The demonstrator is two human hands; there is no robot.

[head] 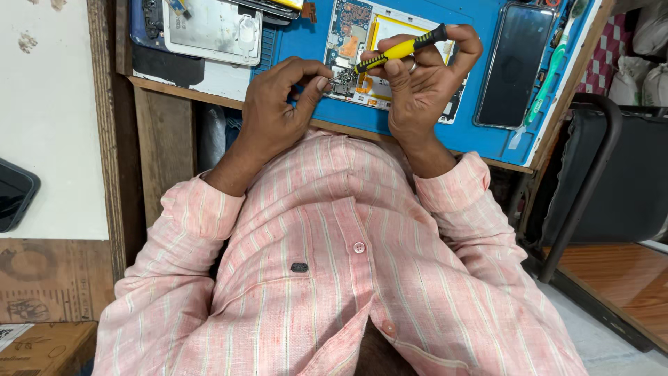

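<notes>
Yellow-handled screwdriver (400, 49) clamped in my right hand (424, 76), tip at small part pinched in left hand (282, 97) above blue mat (306, 42). Opened device (379, 83) still apart; I judge reassembly pending.

Little room over the opened device (390, 63) at twelve o'clock: left hand (282, 104) and right hand (424, 76) meeting there, yellow-handled screwdriver (400, 49) slanting across between them. Bare blue mat (299, 38) open toward eleven, hemmed further out by a white back cover (209, 28). Toward one o'clock, narrow strip of mat before a dark phone (511, 63), green tool (550, 73) just beyond, possibly touching it. Black chair arm (591, 167) barring three o'clock
</notes>
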